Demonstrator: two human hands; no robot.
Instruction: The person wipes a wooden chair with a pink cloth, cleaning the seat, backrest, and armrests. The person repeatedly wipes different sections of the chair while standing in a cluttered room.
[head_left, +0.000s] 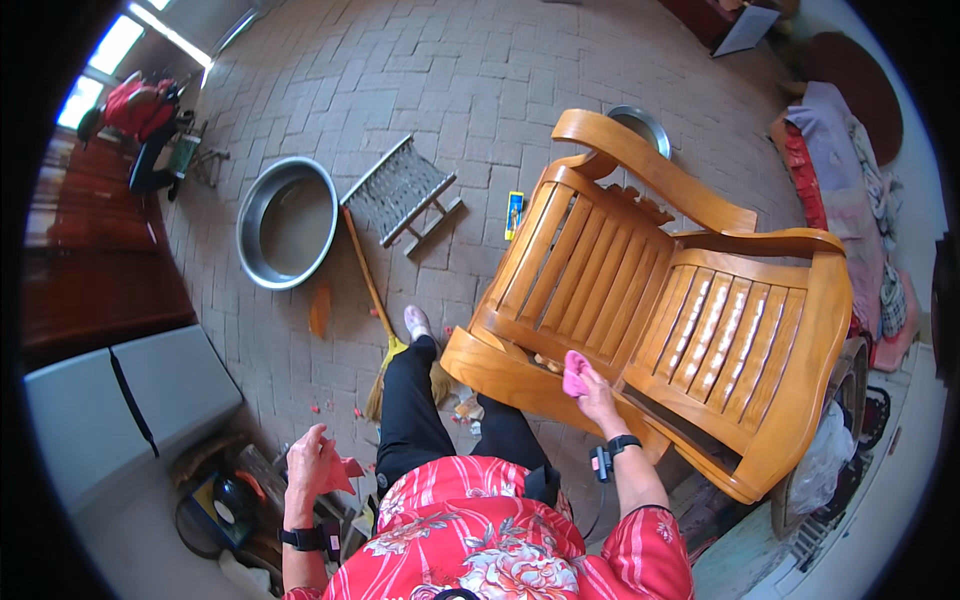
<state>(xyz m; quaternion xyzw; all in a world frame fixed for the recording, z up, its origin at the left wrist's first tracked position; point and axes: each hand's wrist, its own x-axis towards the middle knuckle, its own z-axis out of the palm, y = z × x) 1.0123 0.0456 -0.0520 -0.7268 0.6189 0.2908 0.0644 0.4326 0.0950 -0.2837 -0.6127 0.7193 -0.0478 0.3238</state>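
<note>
My right hand (598, 397) grips a folded pink cloth (576, 375) just above the near armrest of a varnished wooden armchair (574, 274). Whether the cloth touches the wood, I cannot tell. The chair has a slatted seat and a slatted back, and it lies tipped at an angle before me to the right. Low on the left, my left hand (306, 459) holds a reddish-pink piece of cloth or paper (343, 474), partly hidden behind the fingers. Straps with small devices circle both wrists.
A large metal basin (251, 225) with murky water stands beside a low folding stool (401, 187). A straw broom (371, 292) and scraps (469, 409) lie near my feet. Behind the chair is a smaller metal bowl (656, 131). Another person (142, 112) bends over at far left.
</note>
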